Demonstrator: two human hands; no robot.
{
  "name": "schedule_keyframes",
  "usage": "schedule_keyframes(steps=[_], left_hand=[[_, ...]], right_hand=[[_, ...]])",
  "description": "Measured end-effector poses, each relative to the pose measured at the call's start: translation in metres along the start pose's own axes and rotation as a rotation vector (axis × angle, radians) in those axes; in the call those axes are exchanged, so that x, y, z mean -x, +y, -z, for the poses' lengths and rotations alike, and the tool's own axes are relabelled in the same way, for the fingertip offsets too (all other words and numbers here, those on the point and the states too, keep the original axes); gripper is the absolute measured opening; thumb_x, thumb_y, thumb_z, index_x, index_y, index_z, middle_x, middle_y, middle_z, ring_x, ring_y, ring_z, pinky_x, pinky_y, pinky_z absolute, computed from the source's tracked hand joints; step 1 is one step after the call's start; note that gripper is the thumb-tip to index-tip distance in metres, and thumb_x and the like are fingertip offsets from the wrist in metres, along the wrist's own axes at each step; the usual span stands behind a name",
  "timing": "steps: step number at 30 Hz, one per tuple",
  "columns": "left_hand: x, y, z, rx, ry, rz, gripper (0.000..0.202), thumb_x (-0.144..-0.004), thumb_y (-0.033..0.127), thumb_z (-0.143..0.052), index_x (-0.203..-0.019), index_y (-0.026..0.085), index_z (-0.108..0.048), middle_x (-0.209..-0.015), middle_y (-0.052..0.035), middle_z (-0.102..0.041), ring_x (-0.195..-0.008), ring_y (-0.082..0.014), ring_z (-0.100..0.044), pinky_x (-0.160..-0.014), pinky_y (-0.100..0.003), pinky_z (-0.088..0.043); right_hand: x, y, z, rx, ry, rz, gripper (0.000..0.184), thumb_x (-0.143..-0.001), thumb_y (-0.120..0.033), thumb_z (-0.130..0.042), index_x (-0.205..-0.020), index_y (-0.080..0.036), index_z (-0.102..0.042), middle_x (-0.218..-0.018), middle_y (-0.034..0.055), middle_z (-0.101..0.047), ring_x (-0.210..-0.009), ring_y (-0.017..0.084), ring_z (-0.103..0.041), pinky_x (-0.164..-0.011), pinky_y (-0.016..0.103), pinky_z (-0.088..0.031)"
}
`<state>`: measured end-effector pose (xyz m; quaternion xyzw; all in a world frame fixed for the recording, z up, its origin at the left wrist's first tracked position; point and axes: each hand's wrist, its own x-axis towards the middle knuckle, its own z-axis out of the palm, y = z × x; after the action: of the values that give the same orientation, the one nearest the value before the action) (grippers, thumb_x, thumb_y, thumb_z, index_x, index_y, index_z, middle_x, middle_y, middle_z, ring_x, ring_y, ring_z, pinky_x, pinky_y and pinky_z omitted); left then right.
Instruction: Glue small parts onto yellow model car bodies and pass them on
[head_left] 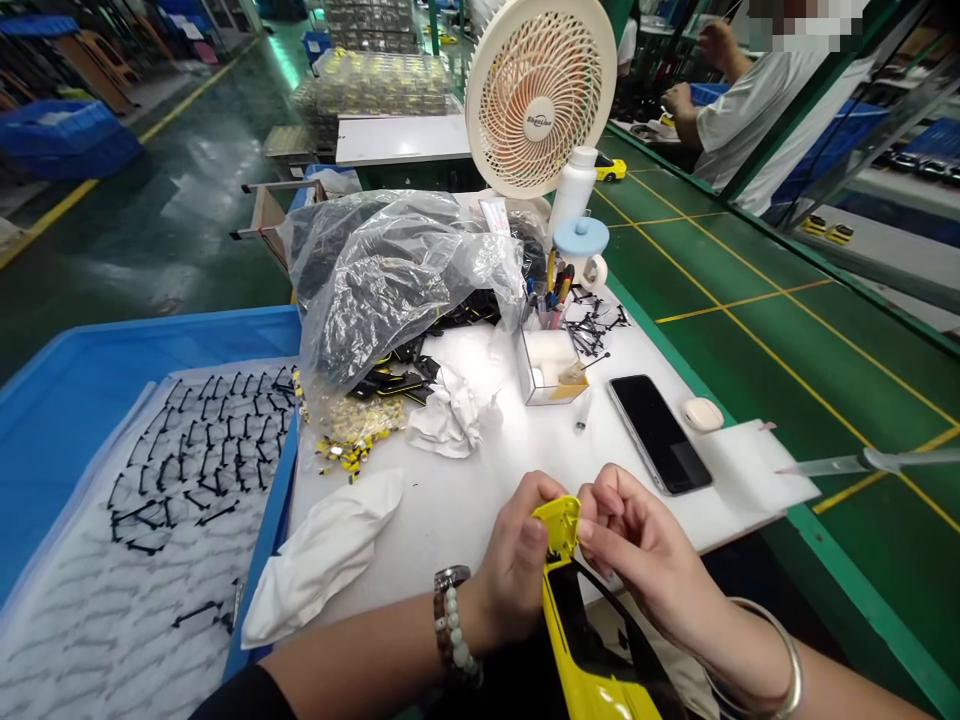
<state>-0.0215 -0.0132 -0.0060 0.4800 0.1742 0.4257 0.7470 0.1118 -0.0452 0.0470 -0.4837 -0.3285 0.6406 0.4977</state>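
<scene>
A yellow toy car (600,695) with black windows is held low in front of me, at the bottom of the head view. At its far end a yellow panel (559,520) stands raised, its ribbed inner side facing me. My left hand (514,565) is closed round that end, thumb against the panel's left side. The fingers of my right hand (637,550) are pinched together at the panel's right edge; whether they grip the edge or a tiny part is hidden. A black phone (660,433) lies on the table beyond my right hand.
Left is a blue tray (187,335) with rows of small black parts. A plastic bag (405,270) covers black and yellow pieces. Behind stand a fan (540,100), a white bottle (574,190) and a lidded mug (581,245). A syringe (847,464) lies right. Another person sits at upper right.
</scene>
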Motion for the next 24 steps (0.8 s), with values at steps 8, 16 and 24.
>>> schedule_keyframes(steps=[8, 16, 24], left_hand=[[0.001, 0.001, 0.007, -0.368, 0.117, -0.27, 0.035, -0.1, 0.05, -0.029, -0.097, 0.022, -0.05, -0.091, -0.0049, -0.046, -0.089, -0.0226, -0.047, -0.078, -0.04, -0.043], [-0.003, 0.009, 0.01, -0.51, -0.116, -0.481, 0.028, -0.101, 0.042, -0.03, -0.103, 0.024, -0.052, -0.096, -0.0042, -0.037, -0.086, -0.0183, -0.051, -0.07, -0.032, -0.051], [-0.001, -0.005, 0.013, -0.547, -0.196, -0.63, 0.023, -0.096, 0.043, -0.036, -0.094, 0.023, -0.048, -0.094, -0.0042, -0.028, -0.09, -0.0235, -0.051, -0.071, -0.038, -0.06]], right_hand=[[-0.003, -0.002, 0.01, 0.05, -0.14, -0.002, 0.039, -0.092, -0.035, -0.065, -0.077, -0.022, -0.031, -0.073, -0.0062, -0.045, -0.059, 0.007, -0.037, -0.052, 0.02, -0.031], [0.001, -0.021, 0.038, 0.461, -0.313, 0.027, 0.023, -0.099, -0.041, -0.05, -0.088, -0.023, -0.042, -0.075, -0.0036, -0.044, -0.065, 0.011, -0.036, -0.058, 0.025, -0.031], [-0.006, -0.049, 0.038, 1.118, -0.649, 0.301, 0.024, -0.102, -0.027, -0.029, -0.084, -0.022, -0.043, -0.076, 0.0028, -0.048, -0.07, 0.017, -0.044, -0.064, 0.032, -0.035]])
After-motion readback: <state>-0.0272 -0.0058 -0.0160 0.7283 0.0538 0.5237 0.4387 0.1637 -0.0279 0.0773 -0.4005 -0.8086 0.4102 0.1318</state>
